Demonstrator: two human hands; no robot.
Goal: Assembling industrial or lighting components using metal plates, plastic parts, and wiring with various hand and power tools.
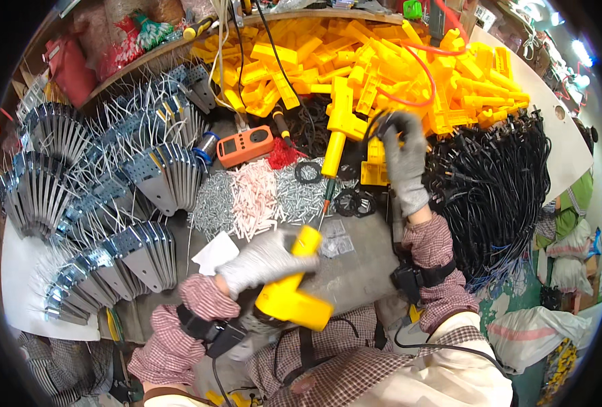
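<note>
My left hand (257,261), in a grey-white glove, is closed around a yellow pistol-shaped plastic housing (294,304) low in front of my body. Its barrel end pokes up past my fingers. My right hand (407,163), gloved too, is raised at the right of the bench, its fingers curled at a thin black loop (374,127). Another yellow pistol-shaped housing (344,122) lies just left of that hand. A screwdriver (327,197) points down below this housing. Black rings (308,172) lie near it.
Yellow plastic shells (382,61) are heaped at the back. Bundled black power cords (491,190) lie at the right. Stacked metal plates with white wires (158,176) fill the left. Small screws (216,197), pink sleeves (252,197) and an orange meter (245,146) sit mid-bench. A red hose (431,74) hangs above.
</note>
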